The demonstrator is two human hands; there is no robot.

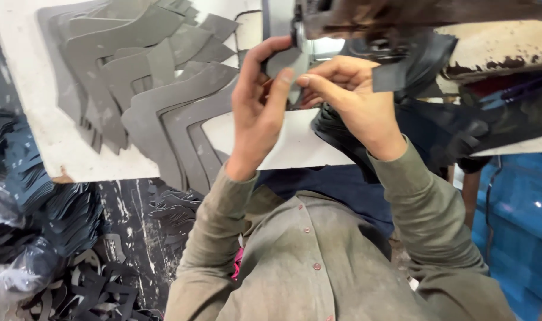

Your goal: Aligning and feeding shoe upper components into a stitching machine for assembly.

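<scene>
My left hand [258,107] and my right hand [354,101] meet at the top middle of the view, both pinching one small grey cut piece [288,65] of sheet material. The piece sits right under the metal head of a machine [309,24] at the upper edge. A dark strip [401,68] hangs just right of my right hand's fingers. Both forearms wear olive-green sleeves. Part of the grey piece is hidden behind my fingers.
A fanned pile of several grey angled cut pieces [152,77] lies on the white worktable [39,119] to the left. Dark cut pieces [74,255] heap on the floor at lower left. Black material [461,125] lies at right, above a blue container [514,226].
</scene>
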